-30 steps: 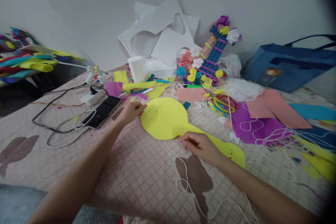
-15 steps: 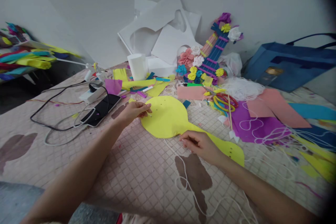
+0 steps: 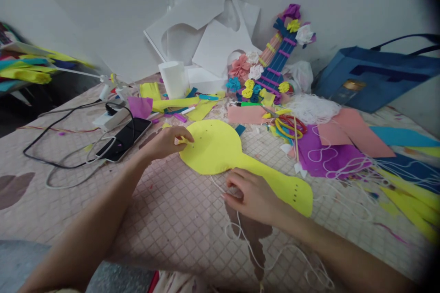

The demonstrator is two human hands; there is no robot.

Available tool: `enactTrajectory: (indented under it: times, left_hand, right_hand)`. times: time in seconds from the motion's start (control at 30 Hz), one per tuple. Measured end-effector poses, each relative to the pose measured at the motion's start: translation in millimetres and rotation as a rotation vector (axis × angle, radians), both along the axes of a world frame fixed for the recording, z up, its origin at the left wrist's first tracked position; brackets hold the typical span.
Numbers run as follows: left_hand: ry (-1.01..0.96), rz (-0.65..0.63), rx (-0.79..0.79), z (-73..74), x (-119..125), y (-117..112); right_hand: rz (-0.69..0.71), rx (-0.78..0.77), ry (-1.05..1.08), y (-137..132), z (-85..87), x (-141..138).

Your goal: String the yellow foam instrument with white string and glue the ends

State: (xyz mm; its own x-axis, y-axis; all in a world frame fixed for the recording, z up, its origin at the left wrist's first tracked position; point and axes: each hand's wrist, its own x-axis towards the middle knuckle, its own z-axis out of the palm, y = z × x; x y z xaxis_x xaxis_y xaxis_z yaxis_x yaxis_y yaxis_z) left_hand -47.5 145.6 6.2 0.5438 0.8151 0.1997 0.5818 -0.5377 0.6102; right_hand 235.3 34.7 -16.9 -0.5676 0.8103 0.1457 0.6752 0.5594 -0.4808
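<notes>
A flat yellow guitar-shaped cutout (image 3: 215, 149) lies on the table, its round end to the left and its neck running down to the right. Small dark holes dot the round part and the neck's end. My left hand (image 3: 167, 141) pinches the left edge of the round part, fingers curled on top; the thumb is mostly hidden. Below the neck, my right hand (image 3: 252, 194) hovers with curled fingers, thumb and forefinger apart. A white string (image 3: 254, 254) comes from under the cutout, passes by the right thumb and loops toward the table's front.
A phone (image 3: 127, 139), power strip (image 3: 112, 118) and cables lie left. Behind stand a white roll (image 3: 172, 80), white board offcuts (image 3: 220, 50) and a flower-trimmed paper guitar (image 3: 275, 68). Scissors (image 3: 288, 127), purple paper (image 3: 314, 155), tangled string (image 3: 314, 109) and a blue bag (image 3: 381, 78) lie right.
My left hand has shifted from the white string end near a hole to the cutout's left edge. The right hand has moved slightly left toward the string, its fingers parting. The view has shifted slightly.
</notes>
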Motion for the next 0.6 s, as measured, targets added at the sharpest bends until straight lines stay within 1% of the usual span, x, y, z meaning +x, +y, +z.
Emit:
enactTrajectory:
  times: [0.1,0.2,0.33,0.47,0.53,0.6]
  left_hand:
    - [-0.050,0.001,0.009,-1.4,1,0]
    - [-0.116,0.039,0.032,-10.3,4,2]
    - [-0.134,0.138,0.063,-21.1,12,6]
    - [-0.162,0.204,0.067,-25.0,19,8]
    - [-0.162,0.213,0.070,-27.6,22,10]
    - [-0.166,0.228,0.072,-31.3,23,12]
  right_hand:
    - [-0.017,0.071,-0.114,-4,-3.4,-7]
    - [0.009,0.060,-0.107,-4,-6.7,-8]
    - [0.014,-0.043,0.028,-1,-7.6,-2]
    - [-0.004,-0.198,0.190,-1,-1.9,3]
    - [0.025,-0.253,0.228,-3,2.8,4]
    - [0.093,-0.267,0.225,-6,6.7,4]
